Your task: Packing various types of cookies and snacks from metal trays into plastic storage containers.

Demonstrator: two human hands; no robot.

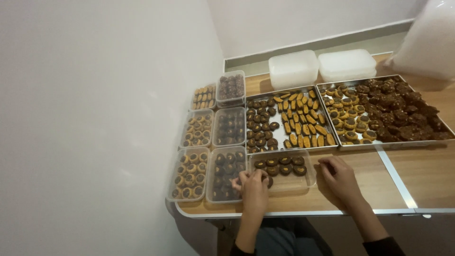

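Left hand (253,186) at lower centre, fingers pinched on a dark cookie (268,180) at the near-left corner of the clear box (308,182). Cookie half hidden behind fingertips. Right hand (339,178) resting on the table (379,185) just beside the box's right wall, fingers loosely curled, holding nothing. One row of dark cookies along the box's far side. Filled boxes (208,161) stacked left of frame; two metal trays (332,142) of cookies behind; white lidded tubs (294,68) at top.
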